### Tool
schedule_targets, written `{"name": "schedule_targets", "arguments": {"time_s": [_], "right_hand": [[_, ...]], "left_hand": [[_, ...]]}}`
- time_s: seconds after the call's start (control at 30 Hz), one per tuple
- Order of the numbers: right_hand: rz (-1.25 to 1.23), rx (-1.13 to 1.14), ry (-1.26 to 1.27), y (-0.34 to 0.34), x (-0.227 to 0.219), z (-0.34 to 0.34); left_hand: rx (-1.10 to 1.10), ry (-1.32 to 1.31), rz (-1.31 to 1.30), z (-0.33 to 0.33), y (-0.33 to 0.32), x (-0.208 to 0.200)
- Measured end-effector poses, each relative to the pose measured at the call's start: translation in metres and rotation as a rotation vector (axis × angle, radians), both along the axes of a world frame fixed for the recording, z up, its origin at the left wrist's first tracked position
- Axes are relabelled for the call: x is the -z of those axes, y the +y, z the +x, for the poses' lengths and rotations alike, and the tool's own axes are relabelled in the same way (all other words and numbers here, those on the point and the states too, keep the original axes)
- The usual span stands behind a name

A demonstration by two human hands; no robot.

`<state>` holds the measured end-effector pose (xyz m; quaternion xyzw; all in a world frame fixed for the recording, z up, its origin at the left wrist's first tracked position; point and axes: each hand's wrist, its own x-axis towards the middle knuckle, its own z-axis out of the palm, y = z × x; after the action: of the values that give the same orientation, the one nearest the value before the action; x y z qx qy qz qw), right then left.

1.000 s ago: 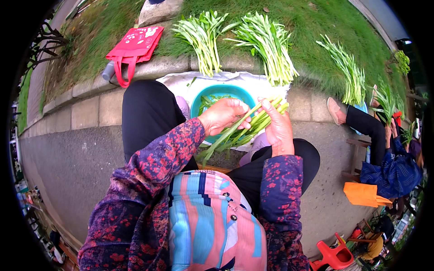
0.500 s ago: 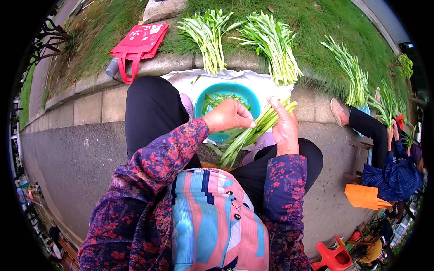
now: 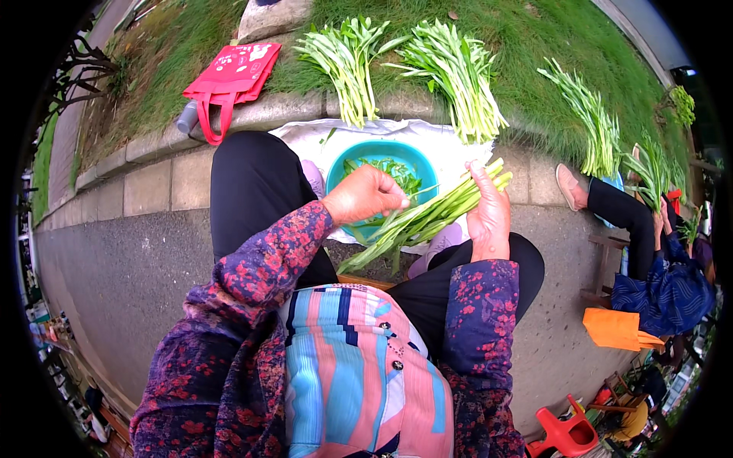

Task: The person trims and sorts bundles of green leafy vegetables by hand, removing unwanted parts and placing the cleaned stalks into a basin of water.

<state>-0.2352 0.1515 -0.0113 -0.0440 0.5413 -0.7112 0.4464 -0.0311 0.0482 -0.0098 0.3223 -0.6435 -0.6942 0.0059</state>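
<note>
My right hand [image 3: 489,214] is closed round the pale stem ends of a bunch of long leafy green stalks [image 3: 427,214], which slants down to the left with its leaves toward my lap. Beside the bunch, my left hand [image 3: 366,193] is in a pinch, a thin green leaf [image 3: 425,189] showing at its fingertips. Behind both hands, a turquoise basin [image 3: 424,161] holds loose leaves [image 3: 391,169]. The basin sits on a white sheet [image 3: 294,135] between my feet, its near side partly covered by my left hand and the bunch.
Two large bundles of greens [image 3: 347,72] [image 3: 462,84] lie on the grass edge beyond the sheet. A red bag [image 3: 237,72] and a grey bottle [image 3: 188,117] rest on the kerb at left. At right another person [image 3: 657,290] sits among greens; a red stool [image 3: 569,431] stands nearer.
My left hand has moved a little left, off the stalks. The bunch in my right hand has swung so its leafy end points further left.
</note>
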Motion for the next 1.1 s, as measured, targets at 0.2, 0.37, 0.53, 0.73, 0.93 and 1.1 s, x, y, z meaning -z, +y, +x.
{"name": "schedule_targets", "arguments": {"time_s": [0.2, 0.37, 0.53, 0.73, 0.93, 1.1], "right_hand": [[-0.026, -0.009, 0.008, 0.000, 0.001, 0.000], [-0.009, 0.004, 0.009, 0.000, 0.003, 0.000], [-0.004, 0.005, -0.011, 0.000, 0.002, 0.000], [-0.008, 0.014, -0.024, 0.000, -0.002, 0.001], [-0.013, 0.029, -0.027, 0.000, -0.002, 0.001], [-0.014, 0.081, -0.069, 0.000, -0.001, -0.002]], "left_hand": [[-0.130, 0.025, 0.102, 0.007, -0.011, -0.007], [-0.145, 0.029, 0.116, 0.010, -0.016, -0.004], [-0.159, 0.021, 0.135, 0.012, -0.016, -0.002], [-0.166, -0.013, 0.114, 0.014, -0.017, -0.008], [-0.211, -0.045, 0.084, 0.011, -0.016, -0.009], [-0.320, 0.032, 0.141, 0.001, -0.015, -0.014]]}}
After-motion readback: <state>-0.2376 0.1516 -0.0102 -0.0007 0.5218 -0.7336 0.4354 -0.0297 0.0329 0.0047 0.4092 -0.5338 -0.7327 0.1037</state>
